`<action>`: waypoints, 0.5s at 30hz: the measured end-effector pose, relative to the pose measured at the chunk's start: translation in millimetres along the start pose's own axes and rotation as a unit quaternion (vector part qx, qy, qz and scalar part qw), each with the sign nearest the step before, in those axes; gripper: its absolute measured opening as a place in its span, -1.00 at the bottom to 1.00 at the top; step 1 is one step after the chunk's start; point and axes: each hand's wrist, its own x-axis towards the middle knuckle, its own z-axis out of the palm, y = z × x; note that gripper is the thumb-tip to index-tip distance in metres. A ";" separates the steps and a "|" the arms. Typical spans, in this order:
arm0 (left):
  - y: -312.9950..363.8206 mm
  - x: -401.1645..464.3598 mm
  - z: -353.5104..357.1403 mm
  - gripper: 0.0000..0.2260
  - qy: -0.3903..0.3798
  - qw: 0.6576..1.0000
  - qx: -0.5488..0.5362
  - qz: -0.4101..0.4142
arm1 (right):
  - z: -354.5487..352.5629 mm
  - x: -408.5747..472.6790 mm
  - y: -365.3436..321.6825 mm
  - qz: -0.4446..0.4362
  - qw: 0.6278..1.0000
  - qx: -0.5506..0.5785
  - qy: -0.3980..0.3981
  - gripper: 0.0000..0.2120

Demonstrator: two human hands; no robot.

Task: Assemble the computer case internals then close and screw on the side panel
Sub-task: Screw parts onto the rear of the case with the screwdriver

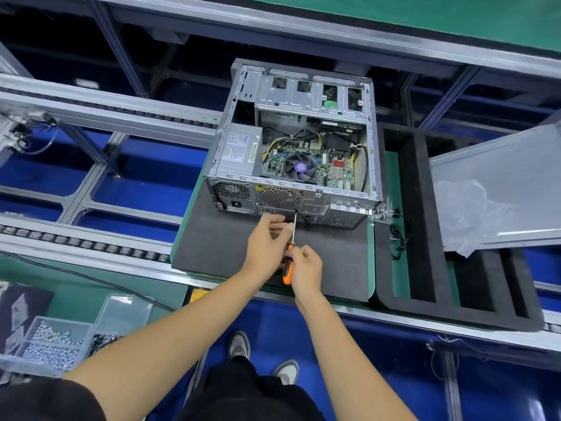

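Note:
An open grey computer case (374, 147) lies on its side on a dark foam mat (212, 244), motherboard, fan and power supply showing inside. My right hand (305, 268) grips the orange-and-black handle of a screwdriver (288, 268). Its thin shaft points up to the case's rear panel, just below the round fan grille. My left hand (267, 238) is beside the shaft, fingertips pinching it close to the rear panel. The grey side panel (501, 183) lies off the case to the right, with crumpled clear plastic film on it.
A black foam tray (425, 226) with long slots sits right of the case; a small circuit board and cables lie at its left edge. Clear plastic boxes of screws (51, 347) stand at lower left. Conveyor rails run to the left. My feet are below the bench edge.

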 end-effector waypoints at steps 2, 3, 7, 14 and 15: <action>-9.1 -19.5 1.1 -0.83 0.056 0.998 0.023 0.028 | 1.2 -1.2 -1.5 -0.013 1.000 -0.012 0.003 -0.68; -14.3 -28.3 2.2 -0.82 0.070 0.997 0.017 0.008 | 2.3 -2.4 -3.5 -0.019 1.000 -0.021 0.004 -0.68; -19.0 -50.2 9.7 -0.51 -0.114 0.953 -0.153 -0.234 | 2.2 -0.2 -3.2 -0.045 0.983 -0.172 0.040 -0.71; -12.9 -46.5 18.4 -0.56 -0.158 0.926 -0.240 -0.244 | -5.9 2.6 -40.6 -0.247 0.896 -0.333 0.159 -0.59; -12.8 -45.9 17.5 -0.57 -0.161 0.923 -0.252 -0.242 | -8.4 6.6 -53.6 -0.318 0.853 -0.363 0.200 -0.54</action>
